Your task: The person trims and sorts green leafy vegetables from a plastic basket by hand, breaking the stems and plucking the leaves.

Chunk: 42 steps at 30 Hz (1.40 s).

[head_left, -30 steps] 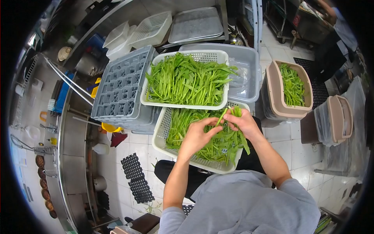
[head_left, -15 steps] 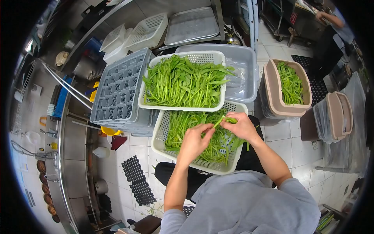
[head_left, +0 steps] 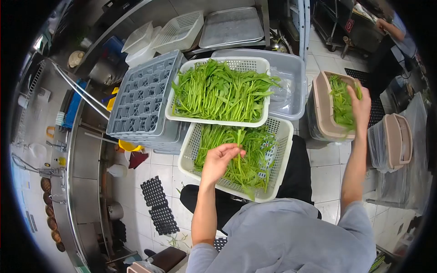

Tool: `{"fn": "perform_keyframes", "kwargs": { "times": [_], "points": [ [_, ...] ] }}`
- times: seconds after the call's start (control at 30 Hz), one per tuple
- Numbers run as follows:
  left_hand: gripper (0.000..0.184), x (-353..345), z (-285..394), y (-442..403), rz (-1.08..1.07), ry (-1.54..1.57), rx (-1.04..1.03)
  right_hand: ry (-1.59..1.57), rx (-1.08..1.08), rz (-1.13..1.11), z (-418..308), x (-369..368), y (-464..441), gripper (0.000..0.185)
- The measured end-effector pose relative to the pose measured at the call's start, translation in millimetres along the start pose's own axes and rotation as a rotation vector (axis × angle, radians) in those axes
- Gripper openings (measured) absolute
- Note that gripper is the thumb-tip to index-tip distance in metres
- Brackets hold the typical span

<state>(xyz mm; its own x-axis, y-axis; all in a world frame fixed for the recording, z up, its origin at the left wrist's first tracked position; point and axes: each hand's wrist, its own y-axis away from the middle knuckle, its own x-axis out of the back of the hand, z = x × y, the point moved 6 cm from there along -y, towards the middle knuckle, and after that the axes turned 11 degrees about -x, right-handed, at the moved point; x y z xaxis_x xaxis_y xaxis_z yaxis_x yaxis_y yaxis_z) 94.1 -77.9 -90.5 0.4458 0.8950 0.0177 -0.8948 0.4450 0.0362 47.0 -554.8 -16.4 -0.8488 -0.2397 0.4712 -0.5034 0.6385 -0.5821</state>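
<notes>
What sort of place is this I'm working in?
Most likely a commercial kitchen's prep area: a grey compartmented rack, a metal tray and an upper white perforated basket heaped with leafy greens suggest it.

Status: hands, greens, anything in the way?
Left hand pinches green stalk over lower basket. Right hand over beige bin of greens, grip unclear. Upper basket covers lower basket's far edge.

Bright, even light on the upper white basket [head_left: 248,65]; its leafy greens [head_left: 218,93] appear sharp. Glare streaks mark the steel counter [head_left: 86,173] left of the basket. Beyond it to the right, the co-worker [head_left: 381,59] shows dim and soft. Fisheye curvature bends outer lines; corners vignette black.
</notes>
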Motion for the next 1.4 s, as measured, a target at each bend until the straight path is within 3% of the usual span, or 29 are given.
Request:
{"fn": "perform_keyframes", "kwargs": {
  "times": [0.07,0.1,0.13,0.17,0.2,0.27,0.3,0.33,0.37,0.53,0.67,0.8,0.87,0.93,0.97,1.0,1.07,1.1,1.13,1.23,1.27,1.33,1.4],
  "points": [
    [0.024,-2.8,0.3,-5.0,0.045,0.081,0.009,0.275,-0.061,0.038,-5.2,23.3,-9.8,0.041],
    [0.024,-5.3,-6.5,-8.3,0.033,0.123,-0.018,0.136,-0.040,0.035,-21.4,28.9,-2.2,0.036],
    [0.024,-12.2,-7.0,-10.2,0.032,0.129,-0.015,-0.170,-0.191,-0.105,-24.7,20.3,12.6,0.028],
    [0.023,-22.5,-7.8,-12.6,0.038,0.177,0.009,-0.244,-0.315,-0.241,-65.1,13.8,37.6,0.023],
    [0.022,-32.8,-10.1,-14.2,0.037,0.216,0.041,-0.373,-0.216,-0.585,-95.0,-26.6,91.4,0.025],
    [0.021,-45.1,-14.0,-17.3,-0.027,0.205,0.021,-0.509,-0.410,-1.044,-129.2,-69.9,149.5,0.031],
    [0.020,-51.8,-14.4,-17.3,-0.078,0.183,0.003,-0.639,-0.289,-1.112,-142.4,-88.1,171.7,0.029],
    [0.019,-56.9,-14.6,-17.6,-0.127,0.163,-0.020,-0.815,-0.537,-1.241,-155.5,-95.7,192.6,0.024],
    [0.018,-56.2,-24.1,-16.2,-0.123,0.163,0.017,-0.946,-0.639,-1.333,-156.7,-109.6,211.2,0.016],
    [0.019,-26.8,-33.6,-7.2,0.083,0.180,0.058,-0.971,-0.752,-1.179,-127.3,-124.2,211.9,0.018],
    [0.018,37.4,-55.0,15.2,0.192,-0.187,-0.065,-0.976,-0.658,-0.798,-81.8,-99.3,164.4,0.024],
    [0.020,113.2,-33.7,62.7,0.375,-0.676,-0.120,-1.006,-0.683,-0.676,-53.0,-69.8,131.9,0.024],
    [0.033,172.9,-36.9,97.6,0.654,-0.577,-0.145,-0.989,-0.693,-0.654,-52.9,-67.3,131.7,0.024],
    [0.044,190.2,-20.4,126.1,0.787,-1.180,-0.106,-0.539,-0.355,-0.721,-74.6,-69.4,138.2,0.021],
    [0.038,188.2,-18.0,132.7,0.836,-1.352,-0.106,-0.486,-0.316,-0.875,-83.9,-80.4,149.4,0.018],
    [0.038,186.8,-18.5,131.6,0.833,-1.355,-0.110,-0.437,-0.090,-0.917,-95.9,-91.2,161.7,0.020],
    [0.028,171.9,-32.9,124.5,0.621,-1.159,-0.168,-0.375,-0.020,-0.999,-103.1,-111.3,186.5,0.024],
    [0.019,131.0,-12.5,109.0,0.542,-1.169,-0.258,-0.221,0.093,-1.070,-106.6,-120.5,201.8,0.026],
    [0.019,94.7,-0.8,94.7,0.468,-1.084,-0.253,-0.067,0.211,-1.134,-109.1,-127.7,214.9,0.030],
    [0.016,17.0,-48.3,61.7,0.088,-0.873,-0.258,0.115,0.317,-1.290,-110.2,-137.9,237.4,0.035],
    [0.016,-13.3,-64.9,56.0,-0.045,-0.771,-0.151,0.121,0.320,-1.287,-109.0,-136.7,237.3,0.035],
    [0.025,-67.6,-102.5,43.3,-0.380,-0.875,0.164,0.104,0.262,-1.249,-102.3,-131.1,232.1,0.035],
    [0.028,-97.5,-126.9,35.3,-0.481,-0.945,0.179,0.080,0.218,-1.206,-98.4,-121.5,218.6,0.033]
  ]
}}
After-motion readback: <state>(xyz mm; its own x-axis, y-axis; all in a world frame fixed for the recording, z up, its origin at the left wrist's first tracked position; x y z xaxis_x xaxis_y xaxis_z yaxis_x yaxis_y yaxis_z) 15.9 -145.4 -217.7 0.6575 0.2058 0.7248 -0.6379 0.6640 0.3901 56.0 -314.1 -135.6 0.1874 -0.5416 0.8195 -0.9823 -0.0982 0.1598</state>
